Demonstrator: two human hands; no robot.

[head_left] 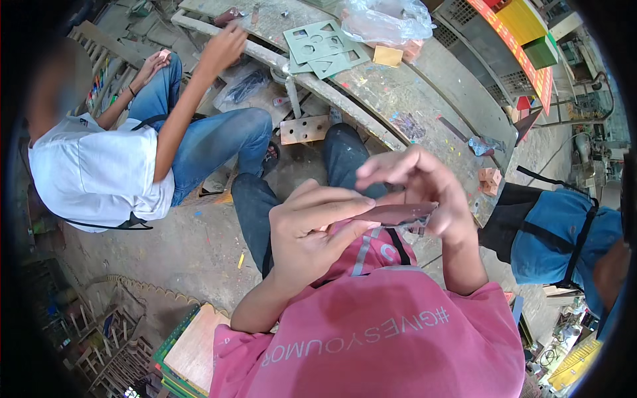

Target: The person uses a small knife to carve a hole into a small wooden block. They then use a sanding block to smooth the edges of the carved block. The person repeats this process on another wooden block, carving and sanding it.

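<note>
In front of my pink shirt, my left hand (308,229) pinches one end of a reddish-brown flat strip (395,213) between thumb and fingers. The strip lies roughly level, and a pale, shiny edge shows along its lower right side. My right hand (431,189) curves around the other end with its fingers apart and raised above the strip. Motion blurs those fingertips. The thumb side of that hand is close against the strip's right end; whether it presses on it I cannot tell.
Ahead runs a paint-spotted workbench (381,93) with green cut-out templates (322,46), a clear plastic bag (388,20) and small wooden blocks (490,180). A person in a white shirt (99,162) sits at the left. Another in blue (554,232) is at the right. Stacked boards (196,348) stand lower left.
</note>
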